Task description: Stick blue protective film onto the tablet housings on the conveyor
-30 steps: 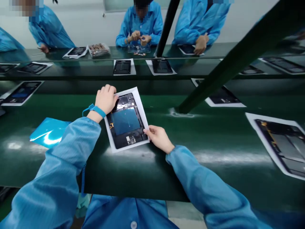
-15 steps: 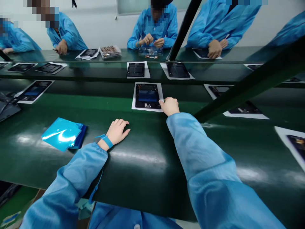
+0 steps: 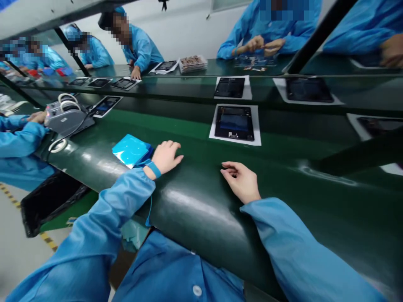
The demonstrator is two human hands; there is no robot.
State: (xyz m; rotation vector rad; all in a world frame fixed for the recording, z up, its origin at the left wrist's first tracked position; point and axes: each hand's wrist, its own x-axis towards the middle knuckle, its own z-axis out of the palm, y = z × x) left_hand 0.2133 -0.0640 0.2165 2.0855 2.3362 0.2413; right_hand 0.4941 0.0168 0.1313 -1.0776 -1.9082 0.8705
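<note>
Fingers (image 3: 172, 147) of the left hand (image 3: 165, 157) lie flat and loosely apart on the green desk (image 3: 201, 209), holding nothing, just beside a stack of blue film sheets (image 3: 130, 150). Right hand (image 3: 241, 180) rests nearby, palm up, fingers half curled and empty. Beyond both hands, well apart, lies an open tablet (image 3: 234, 122) on a white paper sheet (image 3: 212, 126). Further tablets line the far belt.

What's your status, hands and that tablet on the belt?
Left hand empty, flat on belt beside blue film stack. Right hand empty, open. Tablet beyond both, untouched. Nothing between.
</note>
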